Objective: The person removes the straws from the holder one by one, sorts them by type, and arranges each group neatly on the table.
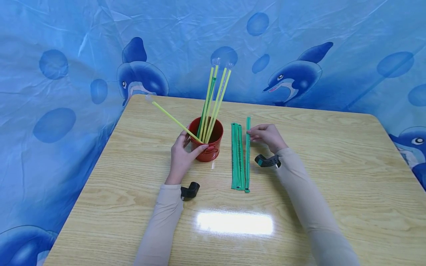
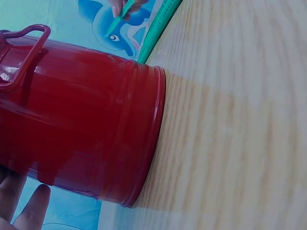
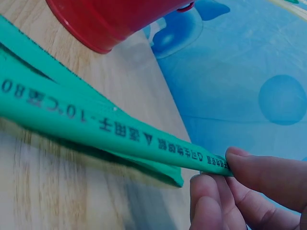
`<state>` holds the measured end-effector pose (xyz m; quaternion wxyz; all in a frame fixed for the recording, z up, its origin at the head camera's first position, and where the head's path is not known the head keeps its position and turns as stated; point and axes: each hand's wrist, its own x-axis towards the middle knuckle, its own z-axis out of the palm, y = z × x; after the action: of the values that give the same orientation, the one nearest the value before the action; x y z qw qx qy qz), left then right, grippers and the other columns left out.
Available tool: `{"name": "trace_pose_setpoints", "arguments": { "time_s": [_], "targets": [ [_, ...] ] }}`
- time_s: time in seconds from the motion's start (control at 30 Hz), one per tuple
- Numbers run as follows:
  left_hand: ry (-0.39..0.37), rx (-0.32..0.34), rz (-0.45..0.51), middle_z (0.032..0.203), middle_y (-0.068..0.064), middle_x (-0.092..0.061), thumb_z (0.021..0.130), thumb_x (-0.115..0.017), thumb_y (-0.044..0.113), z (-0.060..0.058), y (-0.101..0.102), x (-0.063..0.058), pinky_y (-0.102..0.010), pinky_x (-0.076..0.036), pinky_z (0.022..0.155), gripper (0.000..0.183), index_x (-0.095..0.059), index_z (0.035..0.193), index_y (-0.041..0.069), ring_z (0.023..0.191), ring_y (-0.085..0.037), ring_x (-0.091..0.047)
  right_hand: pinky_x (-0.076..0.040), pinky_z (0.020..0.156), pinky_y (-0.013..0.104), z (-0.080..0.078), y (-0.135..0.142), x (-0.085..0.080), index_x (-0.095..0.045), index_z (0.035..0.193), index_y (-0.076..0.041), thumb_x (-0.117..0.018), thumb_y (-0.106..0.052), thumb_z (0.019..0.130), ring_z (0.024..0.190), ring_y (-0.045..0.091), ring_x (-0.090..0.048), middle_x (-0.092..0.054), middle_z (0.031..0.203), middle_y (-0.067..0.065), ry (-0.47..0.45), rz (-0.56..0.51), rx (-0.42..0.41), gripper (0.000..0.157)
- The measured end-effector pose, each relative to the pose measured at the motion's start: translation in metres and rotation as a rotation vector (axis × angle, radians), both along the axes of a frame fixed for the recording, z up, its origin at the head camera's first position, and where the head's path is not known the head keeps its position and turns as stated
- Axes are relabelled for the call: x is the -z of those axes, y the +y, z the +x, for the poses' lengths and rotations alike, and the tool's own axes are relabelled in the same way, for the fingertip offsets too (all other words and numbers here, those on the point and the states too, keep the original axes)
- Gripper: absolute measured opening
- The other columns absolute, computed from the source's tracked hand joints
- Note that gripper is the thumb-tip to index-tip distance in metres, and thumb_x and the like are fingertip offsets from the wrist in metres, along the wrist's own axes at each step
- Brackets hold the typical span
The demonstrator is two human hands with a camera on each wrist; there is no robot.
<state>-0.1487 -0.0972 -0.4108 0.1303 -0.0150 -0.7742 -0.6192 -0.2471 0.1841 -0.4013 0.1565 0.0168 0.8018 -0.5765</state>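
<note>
Tabletop, wrapper in right grip

The left hand holds an upright red pail, the right hand a green packet.

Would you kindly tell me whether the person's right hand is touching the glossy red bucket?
No, the right hand pinches a long green printed sleeve, apart from the glossy red bucket.

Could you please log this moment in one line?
left hand: grips red bucket; right hand: pinches green strip; in bucket: yellow sticks; beside strip: other green strips
</note>
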Motion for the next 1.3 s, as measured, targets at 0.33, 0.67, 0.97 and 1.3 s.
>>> {"name": "trace_pose_setpoints", "arguments": {
  "time_s": [0.33, 0.67, 0.97, 1.3],
  "targets": [
    [-0.009, 0.007, 0.016, 0.135, -0.013, -0.049, 0.077, -0.080, 0.018, 0.001, 0.000, -0.001, -0.038, -0.038, 0.105, 0.070, -0.045, 0.136, 0.005, 0.124, -0.026, -0.048, -0.056, 0.066, 0.023, -0.007, -0.001, 0.011, -0.061, 0.111, 0.013, -0.061, -0.011, 0.092, 0.066, 0.009, -0.064, -0.067, 0.077, 0.001, -0.022, -0.013, 0.000, 0.031],
    [-0.006, 0.009, 0.014, 0.135, -0.013, -0.049, 0.077, -0.079, 0.018, 0.000, 0.000, 0.000, -0.038, -0.038, 0.105, 0.070, -0.045, 0.136, 0.004, 0.123, -0.026, -0.048, -0.056, 0.064, 0.021, -0.009, -0.002, 0.019, -0.060, 0.114, 0.014, -0.062, -0.009, 0.091, 0.063, 0.007, -0.064, -0.067, 0.073, -0.001, -0.051, -0.044, 0.016, 0.033],
    [-0.005, 0.006, 0.012, 0.135, -0.013, -0.049, 0.077, -0.080, 0.019, 0.000, 0.000, -0.001, -0.039, -0.038, 0.105, 0.070, -0.045, 0.136, 0.004, 0.123, -0.027, -0.049, -0.056, 0.065, 0.020, -0.008, -0.004, 0.017, -0.058, 0.115, 0.016, -0.062, -0.008, 0.091, 0.063, 0.006, -0.064, -0.067, 0.075, 0.000, -0.064, -0.054, 0.008, 0.034],
    [-0.007, 0.005, 0.014, 0.135, -0.013, -0.050, 0.077, -0.080, 0.018, 0.000, 0.000, -0.001, -0.038, -0.039, 0.105, 0.070, -0.046, 0.136, 0.004, 0.122, -0.026, -0.049, -0.056, 0.066, 0.020, -0.008, -0.003, 0.019, -0.059, 0.115, 0.015, -0.063, -0.009, 0.091, 0.065, 0.006, -0.065, -0.068, 0.080, 0.002, -0.053, -0.054, 0.009, 0.034]
  ]
}}
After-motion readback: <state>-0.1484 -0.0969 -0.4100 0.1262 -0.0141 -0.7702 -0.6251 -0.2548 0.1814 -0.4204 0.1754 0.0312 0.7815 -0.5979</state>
